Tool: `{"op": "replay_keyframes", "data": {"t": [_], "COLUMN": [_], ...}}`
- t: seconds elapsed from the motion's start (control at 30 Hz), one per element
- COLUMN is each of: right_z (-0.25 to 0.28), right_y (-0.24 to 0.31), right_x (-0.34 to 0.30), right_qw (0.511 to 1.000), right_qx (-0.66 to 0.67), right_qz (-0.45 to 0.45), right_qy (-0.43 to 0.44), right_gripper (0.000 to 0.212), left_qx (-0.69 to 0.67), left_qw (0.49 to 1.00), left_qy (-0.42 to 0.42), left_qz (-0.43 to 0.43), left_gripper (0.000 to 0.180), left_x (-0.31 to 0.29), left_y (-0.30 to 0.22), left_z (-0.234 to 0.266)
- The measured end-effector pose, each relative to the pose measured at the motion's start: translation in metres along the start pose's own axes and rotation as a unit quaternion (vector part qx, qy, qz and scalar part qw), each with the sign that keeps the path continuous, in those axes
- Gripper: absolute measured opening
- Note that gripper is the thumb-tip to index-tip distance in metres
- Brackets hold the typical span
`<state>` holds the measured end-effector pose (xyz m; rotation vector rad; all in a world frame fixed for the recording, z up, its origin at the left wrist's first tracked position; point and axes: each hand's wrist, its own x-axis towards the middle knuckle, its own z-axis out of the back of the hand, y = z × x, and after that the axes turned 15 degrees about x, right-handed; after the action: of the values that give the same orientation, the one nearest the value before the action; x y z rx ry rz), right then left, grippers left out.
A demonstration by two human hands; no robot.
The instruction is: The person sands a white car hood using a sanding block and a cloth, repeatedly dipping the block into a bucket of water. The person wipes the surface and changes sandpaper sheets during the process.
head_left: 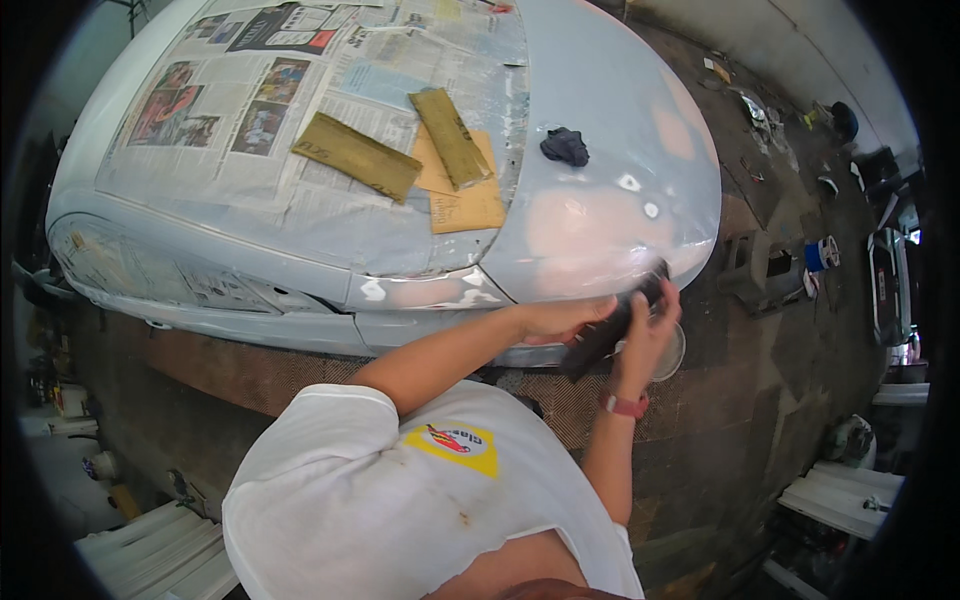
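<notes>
A long dark block (598, 343), perhaps a sanding block, slants between my hands at the near right corner of the car's grey panel (560, 90). My left hand (565, 318) closes on its side, thumb on top. My right hand (652, 328) grips its upper part, fingers curled; a red watch (624, 404) is on that wrist. The block's underside is hidden, so I cannot tell whether it touches the panel. Beside it spreads a pinkish patch (585, 225) on the grey surface. Farther off on the panel sits a crumpled dark cloth (565, 147).
Newspaper (230, 170) covers the car's middle. Two folded olive-brown sheets (357, 157) and an orange-tan sheet (467, 208) lie on it. A pale round container (669, 352) shows behind my right wrist. A grey blocky stand (752, 275) is on the floor to the right.
</notes>
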<state>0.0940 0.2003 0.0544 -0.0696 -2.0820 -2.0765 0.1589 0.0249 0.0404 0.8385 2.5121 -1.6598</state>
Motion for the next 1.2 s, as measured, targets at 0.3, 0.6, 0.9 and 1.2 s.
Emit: {"op": "replay_keyframes", "data": {"t": [0.3,0.6,0.9,1.2], "right_z": [-0.136,-0.179,-0.116,-0.028], "right_y": [0.041,0.027,0.018,-0.021], "right_x": [-0.077,-0.111,-0.113,-0.184], "right_qw": [0.964,0.953,0.956,0.93], "right_qx": [-0.079,0.053,0.218,0.205], "right_qz": [-0.029,-0.115,-0.198,-0.215], "right_qy": [0.253,0.275,-0.008,-0.217], "right_gripper": [0.045,0.053,0.048,0.042], "left_qx": [0.089,0.148,0.342,0.512], "left_qw": [0.965,0.933,0.789,0.282], "left_qy": [-0.227,-0.267,-0.487,-0.785], "left_qz": [-0.094,-0.188,-0.156,-0.202], "left_gripper": [0.089,0.07,0.048,0.052], "left_x": [-0.123,-0.172,-0.194,-0.218], "left_y": [0.01,0.032,-0.051,-0.138], "left_z": [0.075,0.1,0.202,0.296]}}
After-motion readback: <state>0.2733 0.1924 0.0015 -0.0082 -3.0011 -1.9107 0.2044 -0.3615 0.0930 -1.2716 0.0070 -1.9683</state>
